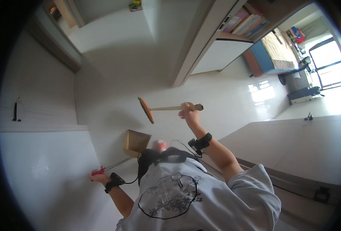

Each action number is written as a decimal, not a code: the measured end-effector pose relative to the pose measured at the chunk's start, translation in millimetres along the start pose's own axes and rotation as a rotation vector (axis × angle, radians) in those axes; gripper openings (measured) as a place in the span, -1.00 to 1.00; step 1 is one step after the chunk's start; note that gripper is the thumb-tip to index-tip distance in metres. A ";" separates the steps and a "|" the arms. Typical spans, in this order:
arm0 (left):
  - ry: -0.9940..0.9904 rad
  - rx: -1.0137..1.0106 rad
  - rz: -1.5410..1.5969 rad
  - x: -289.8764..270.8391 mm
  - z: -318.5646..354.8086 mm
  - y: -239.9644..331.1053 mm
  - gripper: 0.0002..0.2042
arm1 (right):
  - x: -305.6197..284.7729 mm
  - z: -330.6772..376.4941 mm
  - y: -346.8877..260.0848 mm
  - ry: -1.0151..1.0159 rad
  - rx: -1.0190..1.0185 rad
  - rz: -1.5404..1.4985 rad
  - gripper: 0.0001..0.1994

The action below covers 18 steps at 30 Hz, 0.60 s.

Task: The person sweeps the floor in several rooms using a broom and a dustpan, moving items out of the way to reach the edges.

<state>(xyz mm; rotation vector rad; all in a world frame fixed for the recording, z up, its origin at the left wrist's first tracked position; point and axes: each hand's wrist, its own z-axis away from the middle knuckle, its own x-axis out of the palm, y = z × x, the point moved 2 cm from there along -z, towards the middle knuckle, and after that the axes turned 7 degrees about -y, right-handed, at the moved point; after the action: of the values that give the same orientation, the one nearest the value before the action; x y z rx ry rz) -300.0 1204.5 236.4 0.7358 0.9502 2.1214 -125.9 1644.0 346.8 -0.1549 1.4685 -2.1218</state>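
Broom (146, 109) light, stiff; right hand (188, 111) clenched on wooden handle. Left hand (97, 175) clenched on dustpan (136, 141) handle; hold mid-handle.

My right hand (187, 112) is raised in front of me with the arm stretched out and the fingers closed in a fist. My left hand (97, 176) hangs low at my side, also clenched.

A bookshelf (247, 21) with upright books stands at the upper right, a bed (276, 52) with a blue side beyond it, a window (330, 63) at the far right, white floor (113, 77) between.
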 end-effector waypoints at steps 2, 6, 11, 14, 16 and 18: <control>-0.047 -0.048 0.012 23.0 -19.2 -1.6 -0.65 | -0.3 6.6 -7.0 0.011 -0.085 0.041 -0.74; -0.126 -0.048 0.007 68.8 -59.3 -13.1 -0.65 | 0.4 5.1 -11.7 0.092 -0.150 0.152 -0.74; -0.277 -0.073 -0.069 138.1 -79.9 -27.5 -0.62 | 7.6 -16.1 -17.5 0.150 -0.209 0.384 -0.76; -0.344 -0.045 -0.142 161.6 -85.2 -40.3 -0.63 | 12.3 -33.3 -3.5 0.192 -0.210 0.560 -0.78; -0.424 -0.010 -0.211 174.8 -84.3 -40.9 -0.65 | 22.7 -40.3 8.4 0.213 -0.179 0.618 -0.78; -0.457 -0.048 -0.202 185.1 -94.4 -41.7 -0.66 | 50.5 -40.8 18.1 0.201 -0.155 0.736 -0.74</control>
<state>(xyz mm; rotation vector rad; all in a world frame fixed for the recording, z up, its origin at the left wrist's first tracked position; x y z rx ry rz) -464.0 1329.7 188.4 1.0001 0.6889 1.6929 -177.7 1648.3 303.9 0.4861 1.4952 -1.4539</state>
